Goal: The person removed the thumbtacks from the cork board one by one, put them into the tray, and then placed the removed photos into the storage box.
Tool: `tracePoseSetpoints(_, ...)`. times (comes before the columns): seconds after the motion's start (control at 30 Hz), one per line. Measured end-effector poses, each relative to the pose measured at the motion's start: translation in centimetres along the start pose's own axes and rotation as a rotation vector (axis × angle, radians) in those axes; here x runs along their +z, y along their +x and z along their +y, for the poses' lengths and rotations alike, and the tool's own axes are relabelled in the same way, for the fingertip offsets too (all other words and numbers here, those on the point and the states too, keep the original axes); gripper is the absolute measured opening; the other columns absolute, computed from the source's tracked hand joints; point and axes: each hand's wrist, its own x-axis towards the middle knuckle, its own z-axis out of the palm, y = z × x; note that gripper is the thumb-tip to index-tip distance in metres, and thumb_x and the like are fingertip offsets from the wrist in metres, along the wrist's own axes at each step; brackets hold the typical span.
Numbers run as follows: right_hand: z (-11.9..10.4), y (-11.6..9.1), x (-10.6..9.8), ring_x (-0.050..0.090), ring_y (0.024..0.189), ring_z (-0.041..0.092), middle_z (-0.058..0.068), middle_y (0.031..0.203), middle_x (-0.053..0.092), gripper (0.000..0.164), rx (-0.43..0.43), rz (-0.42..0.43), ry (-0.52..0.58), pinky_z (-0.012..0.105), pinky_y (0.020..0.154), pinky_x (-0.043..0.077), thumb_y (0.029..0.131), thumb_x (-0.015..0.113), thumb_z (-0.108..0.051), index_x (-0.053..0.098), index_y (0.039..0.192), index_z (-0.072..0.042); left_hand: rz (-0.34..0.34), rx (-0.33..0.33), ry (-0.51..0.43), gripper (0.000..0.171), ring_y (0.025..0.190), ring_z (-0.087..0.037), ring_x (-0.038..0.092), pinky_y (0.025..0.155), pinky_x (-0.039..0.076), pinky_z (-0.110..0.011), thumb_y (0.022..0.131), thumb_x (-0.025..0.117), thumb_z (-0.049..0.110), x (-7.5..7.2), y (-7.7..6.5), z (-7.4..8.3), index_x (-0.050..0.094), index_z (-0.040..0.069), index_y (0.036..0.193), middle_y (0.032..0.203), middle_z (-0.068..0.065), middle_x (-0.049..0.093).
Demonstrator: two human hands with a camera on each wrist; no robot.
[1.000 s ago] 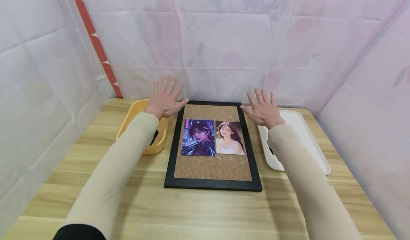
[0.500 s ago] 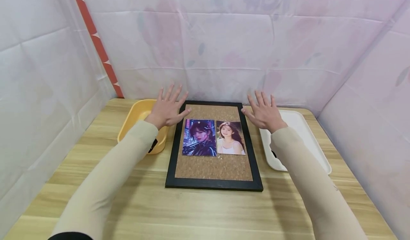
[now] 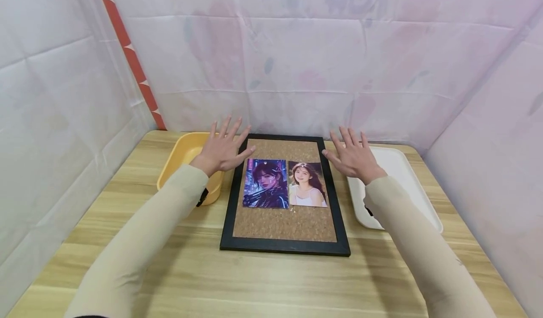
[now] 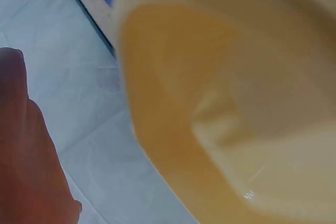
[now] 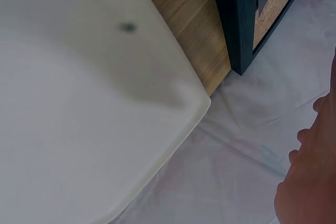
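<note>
Both hands hover with fingers spread, holding nothing. My left hand [image 3: 220, 150] is over the inner side of a yellow basket [image 3: 180, 155], near the board's left edge. My right hand [image 3: 354, 159] is between the board and a white tray [image 3: 409, 181]. A black-framed cork board [image 3: 284, 227] lies between them. On it, side by side, are a purple illustrated picture [image 3: 266, 186], with a small pale dot at its top, and a portrait photo [image 3: 307, 186]. In the left wrist view the basket [image 4: 163, 108] looks bare inside where visible; the right wrist view shows a dark spot on the tray [image 5: 68, 129].
Everything stands on a wood-grain table [image 3: 254, 285]. Pale printed cloth [image 3: 297, 63] hangs behind the table and on both sides. A red strip [image 3: 127, 49] runs down the back left corner. Small pale specks lie on the cork below the pictures.
Both hands have sunk a little and come slightly nearer, fingers still spread. The head view has shifted slightly. Board, pictures, basket and tray stay in place.
</note>
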Motion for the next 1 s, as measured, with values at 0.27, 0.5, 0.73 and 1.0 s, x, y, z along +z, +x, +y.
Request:
tracePoseSetpoints(0.27,-0.2,-1.0,0.3,0.000,0.155,0.047,0.025,0.169,0.003,0.080,-0.007,-0.006,0.008,0.065,0.120,-0.009,0.106,0.025,-0.062,0.013,0.165,-0.008,-0.009,-0.014,-0.124,0.079,0.156,-0.037,-0.013,0.121,-0.011,-0.064,0.103,0.017,0.070,-0.5,-1.0,1.2,0.005,0.025,0.167,0.173,-0.009,-0.006)
tracePoseSetpoints(0.5,-0.6,-1.1,0.2,-0.002,0.155,0.045,0.023,0.170,0.000,0.080,-0.006,-0.016,0.013,0.063,0.121,-0.011,0.107,0.025,-0.062,0.010,0.166,-0.010,0.004,-0.014,-0.170,0.079,0.157,-0.038,-0.012,0.121,-0.009,-0.064,0.103,0.018,0.070,-0.3,-1.3,1.6,0.002,0.026,0.166,0.172,-0.008,-0.006)
tracePoseSetpoints(0.73,-1.2,-1.3,0.5,-0.001,0.156,0.045,0.023,0.170,0.000,0.079,-0.021,-0.017,0.026,0.062,0.121,-0.010,0.107,0.029,-0.060,0.013,0.165,-0.008,0.009,0.000,-0.196,0.080,0.156,-0.037,-0.013,0.121,-0.012,-0.063,0.102,0.019,0.071,0.6,-1.8,2.4,0.004,0.026,0.167,0.173,-0.009,-0.004)
tracePoseSetpoints(1.0,-1.1,-1.8,1.5,0.004,0.155,0.045,0.024,0.170,0.005,0.077,-0.031,0.000,0.016,0.064,0.122,-0.003,0.108,0.032,-0.057,0.016,0.165,-0.007,0.012,0.029,-0.178,0.082,0.157,-0.038,-0.006,0.122,-0.004,-0.065,0.101,0.020,0.073,1.5,-2.0,3.8,0.009,0.025,0.167,0.173,-0.008,-0.001)
